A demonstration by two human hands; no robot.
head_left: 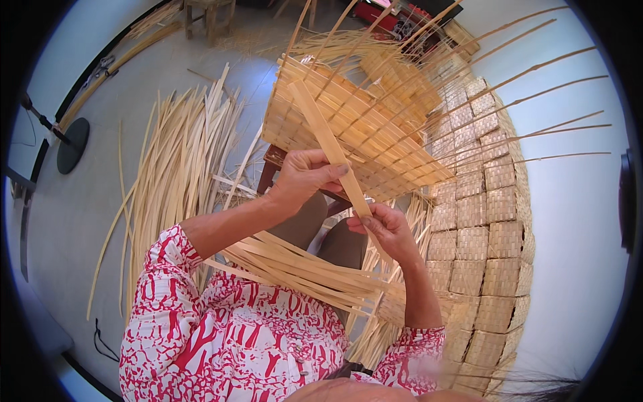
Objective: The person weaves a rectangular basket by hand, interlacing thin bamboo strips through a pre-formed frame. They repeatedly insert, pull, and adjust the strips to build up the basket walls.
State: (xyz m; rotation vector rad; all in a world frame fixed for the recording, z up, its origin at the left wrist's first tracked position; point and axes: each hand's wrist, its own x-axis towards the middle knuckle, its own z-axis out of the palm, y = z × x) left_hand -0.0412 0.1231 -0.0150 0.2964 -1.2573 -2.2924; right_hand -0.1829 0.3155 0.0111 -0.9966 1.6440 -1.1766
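Note:
A flat, pale bamboo strip (323,127) slants in front of me, its upper end over the woven piece. My left hand (309,175) pinches it near the middle, thumb on top. Lower down, my right hand (387,228) grips the same strip, with its lower end running past the fingers. Just beyond my hands, a partly woven bamboo basket (355,114) rests on a dark wooden stool (273,158). Long thin stakes fan out from it to the upper right. Across my lap lies a bundle of loose strips (295,264).
A large heap of strips (175,154) covers the floor at left. Stacked woven baskets (485,221) line the right wall. A round black stand base (72,146) is at far left, and a wooden stool (209,15) stands at the back.

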